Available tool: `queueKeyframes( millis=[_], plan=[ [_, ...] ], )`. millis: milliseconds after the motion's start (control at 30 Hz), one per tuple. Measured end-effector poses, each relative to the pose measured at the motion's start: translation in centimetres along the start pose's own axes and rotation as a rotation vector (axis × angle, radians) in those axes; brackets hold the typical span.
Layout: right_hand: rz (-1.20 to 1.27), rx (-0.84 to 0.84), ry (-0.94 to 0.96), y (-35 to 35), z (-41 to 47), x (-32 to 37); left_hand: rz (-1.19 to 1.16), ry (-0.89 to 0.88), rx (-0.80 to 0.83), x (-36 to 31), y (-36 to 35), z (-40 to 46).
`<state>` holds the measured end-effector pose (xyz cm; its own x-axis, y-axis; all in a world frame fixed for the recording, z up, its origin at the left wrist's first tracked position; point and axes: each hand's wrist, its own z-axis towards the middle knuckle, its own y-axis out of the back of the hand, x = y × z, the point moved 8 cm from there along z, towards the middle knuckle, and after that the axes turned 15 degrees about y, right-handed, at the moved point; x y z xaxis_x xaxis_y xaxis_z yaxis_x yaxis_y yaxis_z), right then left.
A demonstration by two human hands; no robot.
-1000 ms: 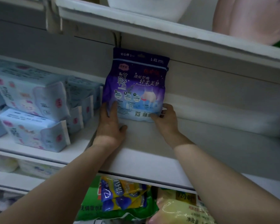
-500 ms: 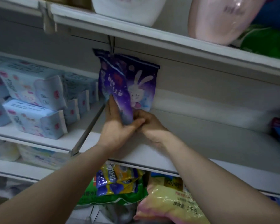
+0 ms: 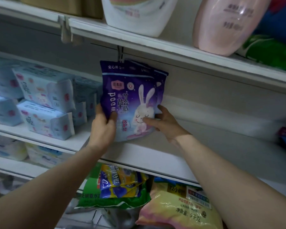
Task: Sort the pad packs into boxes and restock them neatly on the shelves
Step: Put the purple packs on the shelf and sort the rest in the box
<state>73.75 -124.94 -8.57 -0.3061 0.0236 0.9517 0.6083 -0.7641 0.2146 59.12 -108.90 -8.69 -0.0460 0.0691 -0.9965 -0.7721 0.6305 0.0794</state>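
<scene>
While gripped low at both lower corners, left hand [image 3: 102, 128] fingers curled round the purple pad packs [image 3: 130, 100], right hand [image 3: 165, 123] pinching them. Standing upright on the middle shelf [image 3: 155, 156], far behind. Likely light, soft, slippery film; best held by edges.

Both arms reach up; left hand [image 3: 102, 128] and right hand [image 3: 167, 123] gripping.

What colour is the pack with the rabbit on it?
Purple pack, fading pale blue lower down; head view.
</scene>
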Motion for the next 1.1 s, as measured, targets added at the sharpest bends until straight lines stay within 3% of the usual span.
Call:
queueKeyframes(
  millis=[300,367,700,933,1100],
  plan=[
    [-0.224,-0.323,0.065,2.4,3.7,-2.9,0.256,-0.082,0.063,0.6,-3.5,7.1],
    [-0.315,-0.327,0.08,2.2,4.8,-2.9,0.262,-0.083,0.064,1.4,-3.7,8.2],
    [-0.284,-0.349,0.084,2.0,7.2,-3.5,0.268,-0.066,0.12,3.4,-4.0,11.2],
    [-0.406,-0.352,0.058,1.9,6.4,-4.4,0.494,-0.029,-0.022,3.1,-3.6,10.0],
    [-0.529,-0.327,0.003,2.8,3.7,-4.0,0.571,-0.051,-0.018,2.3,-3.8,7.6]
  ],
)
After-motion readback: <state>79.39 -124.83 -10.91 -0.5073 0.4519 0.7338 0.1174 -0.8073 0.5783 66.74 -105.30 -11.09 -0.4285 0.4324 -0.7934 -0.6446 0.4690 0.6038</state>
